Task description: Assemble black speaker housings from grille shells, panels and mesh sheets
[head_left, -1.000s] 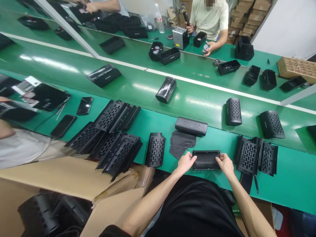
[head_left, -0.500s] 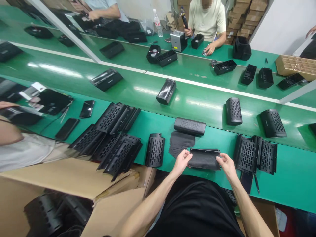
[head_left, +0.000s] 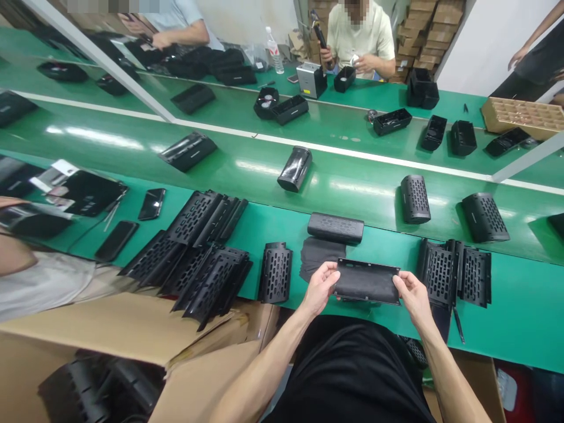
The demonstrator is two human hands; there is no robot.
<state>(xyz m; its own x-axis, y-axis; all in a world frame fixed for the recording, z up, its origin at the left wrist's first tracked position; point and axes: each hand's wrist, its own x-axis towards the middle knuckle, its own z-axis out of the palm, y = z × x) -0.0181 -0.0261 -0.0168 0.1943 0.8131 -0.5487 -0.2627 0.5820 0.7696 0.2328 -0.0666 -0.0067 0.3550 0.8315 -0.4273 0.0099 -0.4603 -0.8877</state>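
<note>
A black curved panel [head_left: 368, 283] with small holes along its rims is held up over the near table edge, its hollow inner face toward me. My left hand [head_left: 321, 289] pinches its left end, thumb on the inside. At the right end my right hand [head_left: 413, 295] grips it the same way. Dark sheet-like material seems to line the hollow. Just behind lies a pile of thin black sheets [head_left: 321, 258], partly under a black slotted housing [head_left: 336, 227]. One slotted grille panel [head_left: 276, 273] stands left of my hands.
Stacked grille panels [head_left: 215, 276] lie to the left, more grille panels [head_left: 440, 273] and a black pen-like stick [head_left: 459, 326] to the right. Housings, including a glossy one [head_left: 295, 169], sit on the green belt [head_left: 352, 167]. An open carton [head_left: 211, 376] stands at lower left. Co-workers sit nearby.
My hands have raised the panel slightly and tilted its inner face more toward me. Across the belt, a co-worker's hand has moved from the table to a black box. Another person shows more at right.
</note>
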